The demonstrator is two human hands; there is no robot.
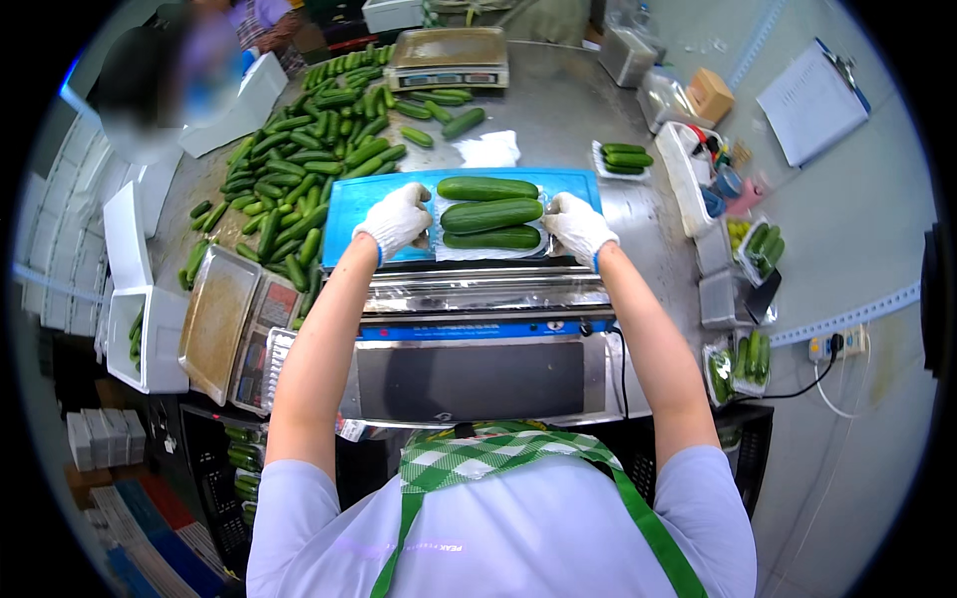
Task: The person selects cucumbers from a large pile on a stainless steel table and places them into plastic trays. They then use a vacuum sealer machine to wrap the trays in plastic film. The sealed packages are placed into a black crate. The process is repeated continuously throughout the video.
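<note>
Three cucumbers lie side by side on a white foam tray over a blue board. My left hand, in a white knitted glove, is at the tray's left end with curled fingers; whether it grips anything is hidden. My right hand, gloved alike, has its fingertips closed on the tray's right end, beside a shiny bit of clear film. Just nearer to me stands a film-wrapping machine with a roll of clear film and a dark plate.
Loose cucumbers are heaped on the steel table's left side. One scale stands at the back, another at left. A small cucumber tray sits at right, near a white bin of tools. A person is at back left.
</note>
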